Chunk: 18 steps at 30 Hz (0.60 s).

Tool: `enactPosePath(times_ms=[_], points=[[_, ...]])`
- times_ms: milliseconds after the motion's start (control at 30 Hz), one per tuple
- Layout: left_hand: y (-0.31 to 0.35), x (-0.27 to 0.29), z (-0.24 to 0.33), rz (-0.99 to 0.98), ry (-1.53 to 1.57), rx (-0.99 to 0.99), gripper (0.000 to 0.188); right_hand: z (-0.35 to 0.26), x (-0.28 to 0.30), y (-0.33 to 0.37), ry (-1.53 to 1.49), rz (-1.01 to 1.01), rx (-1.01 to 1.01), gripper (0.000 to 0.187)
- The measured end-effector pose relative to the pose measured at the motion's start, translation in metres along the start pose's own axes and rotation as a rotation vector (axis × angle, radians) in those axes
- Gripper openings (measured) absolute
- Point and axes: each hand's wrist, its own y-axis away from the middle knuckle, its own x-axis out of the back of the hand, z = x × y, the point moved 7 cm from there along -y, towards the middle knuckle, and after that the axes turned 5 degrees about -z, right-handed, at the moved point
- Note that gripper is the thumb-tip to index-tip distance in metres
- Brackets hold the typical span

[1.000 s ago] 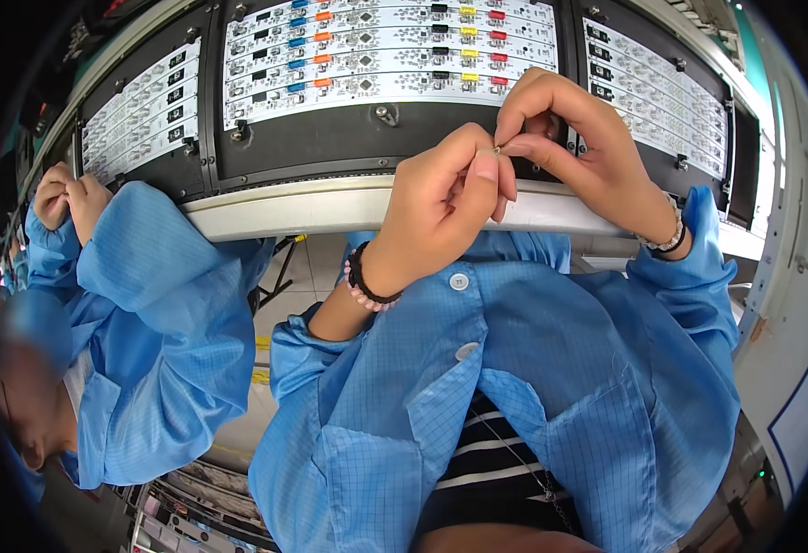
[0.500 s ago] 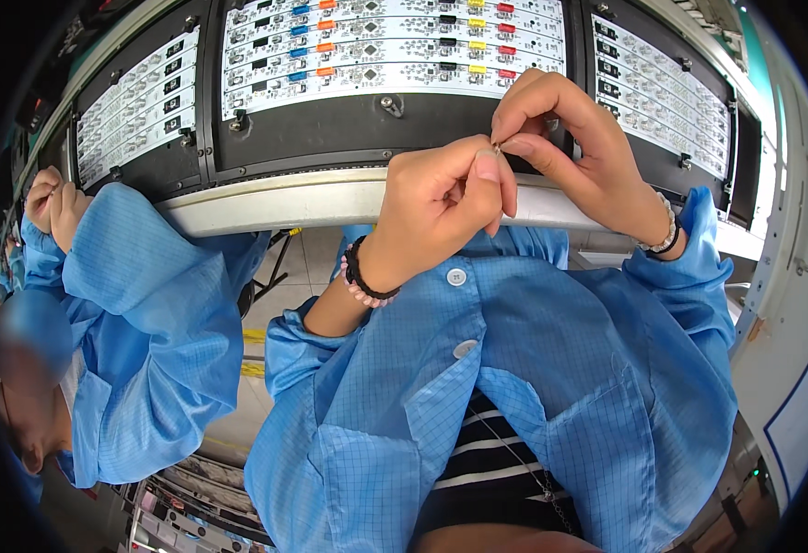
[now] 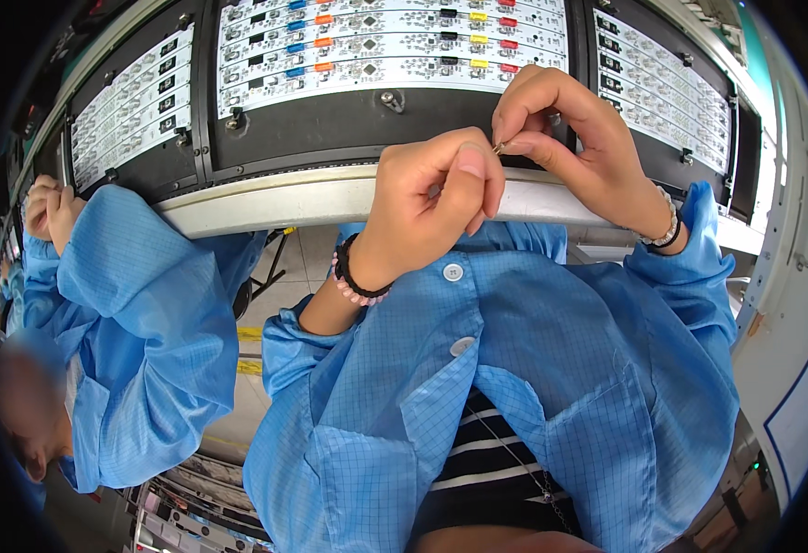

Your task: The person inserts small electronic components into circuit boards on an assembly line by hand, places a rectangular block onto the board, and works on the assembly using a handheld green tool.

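Observation:
My right hand (image 3: 581, 138) pinches a tiny metallic piece (image 3: 500, 147) between thumb and index finger; it is too small to name. My left hand (image 3: 433, 205) is closed right beside it, the thumb pressed against the curled fingers. Whatever the left hand holds, if anything, is hidden. Both hands are raised over the near silver rail (image 3: 270, 205). Beyond them lie several white circuit boards (image 3: 385, 74) in a black frame (image 3: 316, 124), carrying blue, orange, black, yellow and red connectors.
More white boards with black parts fill a left panel (image 3: 135, 97) and a right panel (image 3: 662, 92). A metal knob (image 3: 389, 99) stands on the black frame. At left, a co-worker in a blue smock (image 3: 146, 323) holds both hands (image 3: 52, 210) together over the same bench.
My left hand has shifted slightly to the left, and its fingertips have drawn a little away from the right hand. More of the tiny metallic piece shows now.

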Motion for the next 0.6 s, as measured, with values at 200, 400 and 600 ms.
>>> enactPosePath(times_ms=[200,400,600], points=[[0.002,0.002,0.001,-0.016,-0.078,-0.049,0.035,0.017,0.059,0.030,0.217,0.300,-0.035,0.008],[0.003,0.002,-0.001,-0.055,-0.119,-0.027,0.035,0.035,0.122,0.067,0.689,0.487,-0.369,0.007],[0.001,0.000,-0.001,-0.052,-0.159,-0.017,0.034,0.028,0.108,0.054,0.962,0.346,-0.221,0.009]])
